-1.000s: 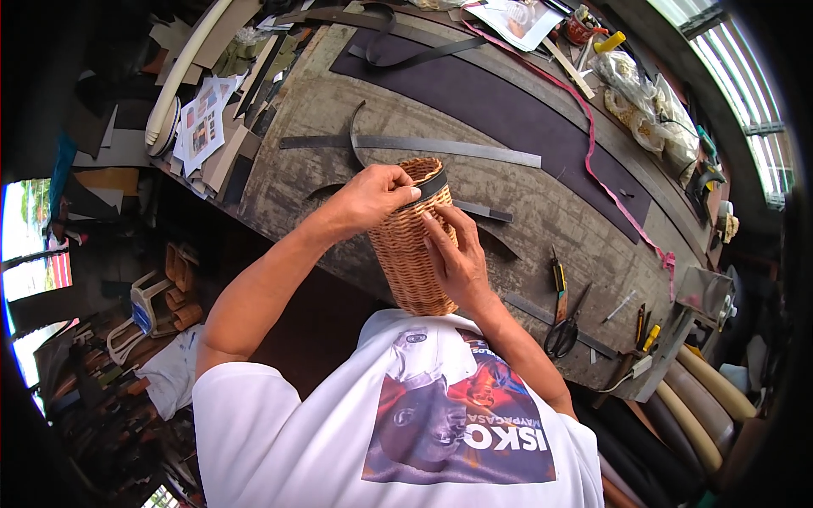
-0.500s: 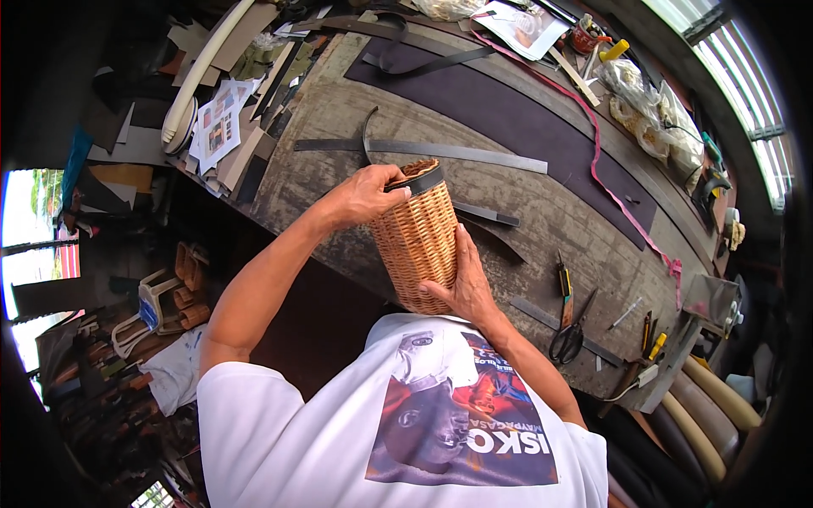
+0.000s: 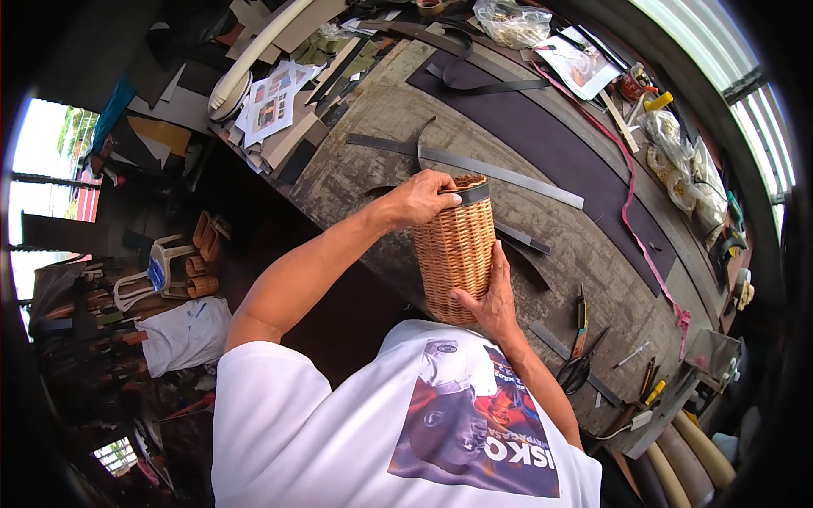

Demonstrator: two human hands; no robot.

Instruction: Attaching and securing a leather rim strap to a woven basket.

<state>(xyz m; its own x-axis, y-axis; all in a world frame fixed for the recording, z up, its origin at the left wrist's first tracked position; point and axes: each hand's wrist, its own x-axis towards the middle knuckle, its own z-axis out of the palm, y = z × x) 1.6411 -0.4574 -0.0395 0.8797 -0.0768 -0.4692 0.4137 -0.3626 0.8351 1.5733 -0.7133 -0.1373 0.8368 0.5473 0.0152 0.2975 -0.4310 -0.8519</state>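
Observation:
A tall, narrow wicker basket stands slightly tilted between my hands, its base close to my shirt at the table's near edge. A black leather-like strip runs around its rim. My left hand pinches this strip against the rim, thumb outside and fingers over the edge. The strip's loose tail seems to curve up beyond that hand. My right hand supports the basket's lower right side, thumb across the front and fingers up along the weave. The basket's inside is mostly hidden.
On the worn worktable lie a metal ruler, a dark sheet and a pink tape. A cutter and black scissors lie to the right. Papers and scraps cover the far left. A plastic chair stands left.
The whole view has shifted, so table and basket appear further right. The basket looks more upright. Both hands keep their hold on the rim strip and the basket's side.

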